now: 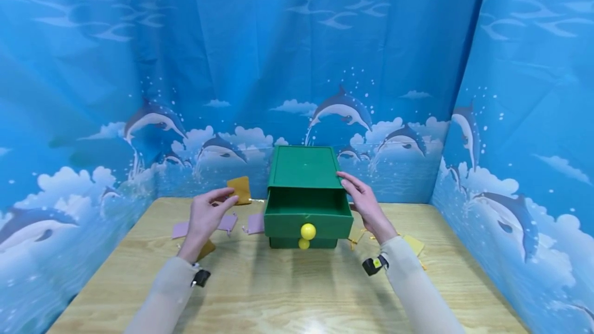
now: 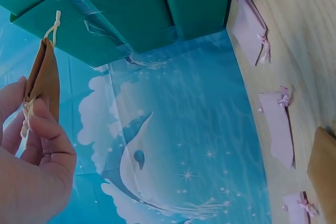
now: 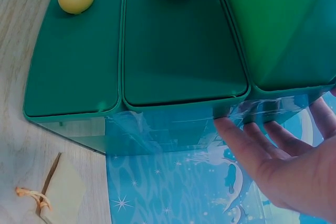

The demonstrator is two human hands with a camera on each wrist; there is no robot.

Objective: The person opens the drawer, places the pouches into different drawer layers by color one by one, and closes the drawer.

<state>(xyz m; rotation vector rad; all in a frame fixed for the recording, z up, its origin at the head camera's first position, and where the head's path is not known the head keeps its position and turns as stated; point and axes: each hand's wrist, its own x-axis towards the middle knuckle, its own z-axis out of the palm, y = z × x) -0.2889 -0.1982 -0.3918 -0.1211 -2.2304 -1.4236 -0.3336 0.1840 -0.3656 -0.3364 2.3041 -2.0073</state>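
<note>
Sleeves (image 1: 160, 293) stretch over a pale wooden table (image 1: 287, 293). The left hand (image 1: 204, 216) pinches a brown pouch (image 1: 241, 189) between thumb and fingers, raised left of a green drawer box (image 1: 303, 166); purple pouches (image 1: 227, 222) lie below on the table. The right hand (image 1: 365, 204), fingers slightly spread, touches the box's right side. The top drawer (image 1: 284, 224) stands pulled out. Behind everything hangs a dolphin-print curtain (image 1: 260, 40).

Observed beyond the right hand (image 1: 365, 204): blue backdrop (image 1: 260, 55) (dolphin-printed, visibly creased), with corner (image 1: 465, 61) farther right. Noted below the hand: pale wood-grain table (image 1: 278, 287), softly reflective.
</note>
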